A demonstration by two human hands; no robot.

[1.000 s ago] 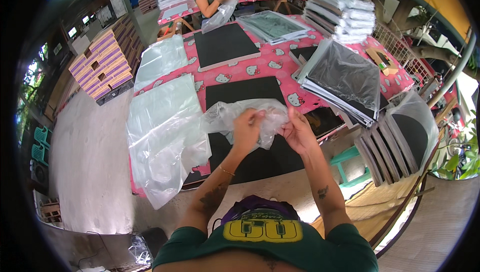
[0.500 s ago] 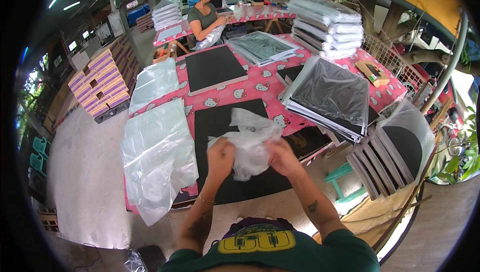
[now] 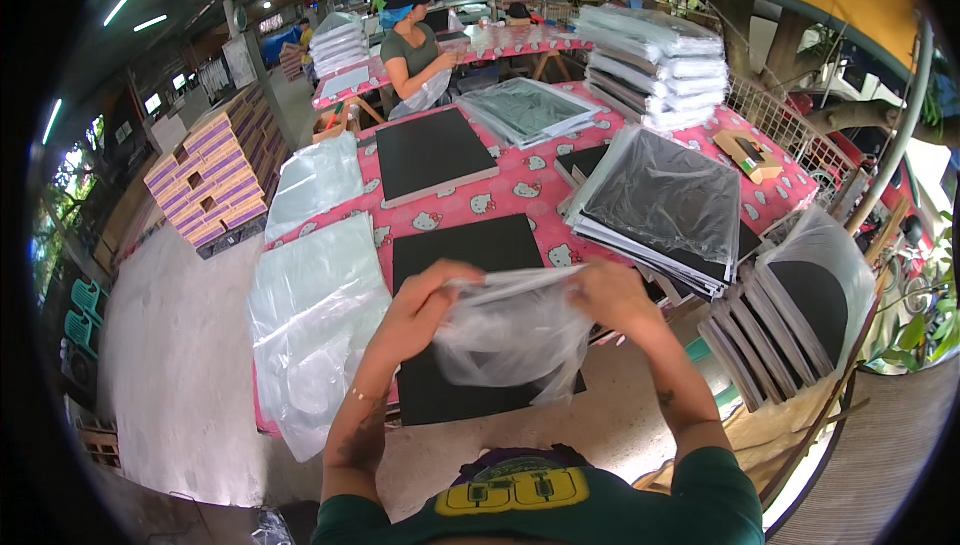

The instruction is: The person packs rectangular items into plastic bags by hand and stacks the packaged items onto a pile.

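Observation:
A clear plastic bag (image 3: 510, 340) hangs stretched between my two hands, its top edge pulled wide. My left hand (image 3: 425, 307) grips the bag's left end, and my right hand (image 3: 618, 300) grips the right end; both are somewhat blurred. Beneath the bag lies a large black board (image 3: 450, 245) at the near edge of the table. Left of it, a pile of flat clear plastic bags (image 3: 315, 315) droops over the table's edge. Another black board (image 3: 430, 155) rests farther back on the pink patterned cloth (image 3: 510, 205).
Bagged black boards (image 3: 665, 195) are piled at the right, with more standing boards (image 3: 790, 320) beyond the table edge. A tall stack of wrapped packs (image 3: 655, 60) and a cardboard box (image 3: 748, 155) sit farther back. Cartons (image 3: 215, 170) stand left. Across the table a person (image 3: 412, 55) handles plastic.
My hands have moved apart, spreading the crumpled bag into a wide, hanging shape. The right hand has shifted right and slightly up. The view has tilted slightly.

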